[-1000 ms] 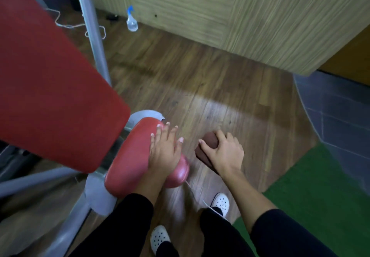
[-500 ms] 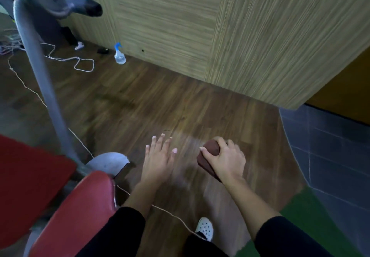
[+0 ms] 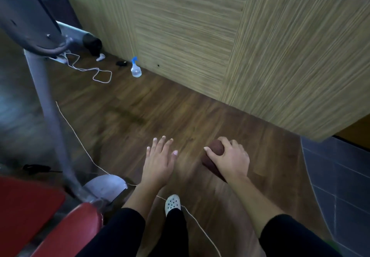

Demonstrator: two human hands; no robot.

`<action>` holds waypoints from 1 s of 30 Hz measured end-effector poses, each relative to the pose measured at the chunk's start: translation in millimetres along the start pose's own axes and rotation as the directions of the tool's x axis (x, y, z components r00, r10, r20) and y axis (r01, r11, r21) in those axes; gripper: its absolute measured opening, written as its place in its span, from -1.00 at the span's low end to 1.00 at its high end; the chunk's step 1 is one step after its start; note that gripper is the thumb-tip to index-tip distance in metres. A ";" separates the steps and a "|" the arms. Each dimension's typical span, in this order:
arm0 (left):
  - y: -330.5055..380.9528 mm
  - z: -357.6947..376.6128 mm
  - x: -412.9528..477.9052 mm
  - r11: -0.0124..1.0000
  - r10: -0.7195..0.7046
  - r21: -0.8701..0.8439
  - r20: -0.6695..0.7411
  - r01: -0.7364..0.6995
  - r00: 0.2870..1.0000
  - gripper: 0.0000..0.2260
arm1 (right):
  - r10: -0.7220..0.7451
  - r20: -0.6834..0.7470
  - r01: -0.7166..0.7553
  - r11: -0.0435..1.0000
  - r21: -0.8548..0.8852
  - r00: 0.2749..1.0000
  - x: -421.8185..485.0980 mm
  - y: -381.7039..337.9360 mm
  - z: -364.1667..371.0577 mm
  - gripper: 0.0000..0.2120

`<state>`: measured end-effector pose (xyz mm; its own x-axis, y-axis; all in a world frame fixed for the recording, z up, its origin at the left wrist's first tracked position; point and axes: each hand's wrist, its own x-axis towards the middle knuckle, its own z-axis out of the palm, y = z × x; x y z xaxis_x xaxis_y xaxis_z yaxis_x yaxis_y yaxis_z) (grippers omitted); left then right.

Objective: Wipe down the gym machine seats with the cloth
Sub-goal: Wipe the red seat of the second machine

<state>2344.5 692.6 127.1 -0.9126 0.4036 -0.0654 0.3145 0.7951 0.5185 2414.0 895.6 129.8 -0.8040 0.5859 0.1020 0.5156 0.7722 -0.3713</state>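
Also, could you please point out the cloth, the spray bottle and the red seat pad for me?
cloth (image 3: 217,149): head view, on the bunched brown end above the thumb.
spray bottle (image 3: 136,72): head view, on the clear body.
red seat pad (image 3: 80,224): head view, on its upper face.

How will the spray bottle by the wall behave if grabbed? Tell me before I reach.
The spray bottle looks like thin clear plastic, so probably light and slightly squeezable. It stands upright on the wood floor on a narrow base with the blue trigger head on top, so a careless nudge could tip it. How full it is cannot be told.
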 end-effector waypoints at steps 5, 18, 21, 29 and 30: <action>-8.2 -16.7 82.9 1.000 0.021 0.022 0.017 -0.021 1.000 -0.56 | 0.006 0.012 -0.005 1.000 -0.030 1.000 76.7 -27.0 16.2 -0.46; -26.5 -74.2 260.5 0.992 0.123 0.029 -0.038 -0.121 0.992 -0.57 | -0.013 -0.013 0.013 0.999 0.029 1.000 239.4 -120.7 30.2 -0.48; -30.1 -77.7 293.0 0.993 0.122 0.006 -0.044 -0.122 0.992 -0.58 | -0.027 0.005 0.027 0.999 0.024 1.000 272.5 -130.4 37.2 -0.47; -44.6 -73.4 420.0 1.000 0.021 -0.013 -0.078 -0.022 0.997 -0.56 | -0.163 -0.011 0.164 0.986 0.026 0.987 400.2 -150.9 87.5 -0.44; -46.1 -72.5 439.8 1.000 -0.003 -0.011 -0.084 0.002 0.996 -0.56 | -0.186 -0.007 0.187 0.982 0.023 0.982 420.6 -155.1 93.8 -0.44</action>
<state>1909.7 800.6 136.3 -0.9323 0.3618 0.0046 0.3095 0.7909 0.5279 1968.1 999.2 143.7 -0.8838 0.4334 0.1761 0.3497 0.8621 -0.3668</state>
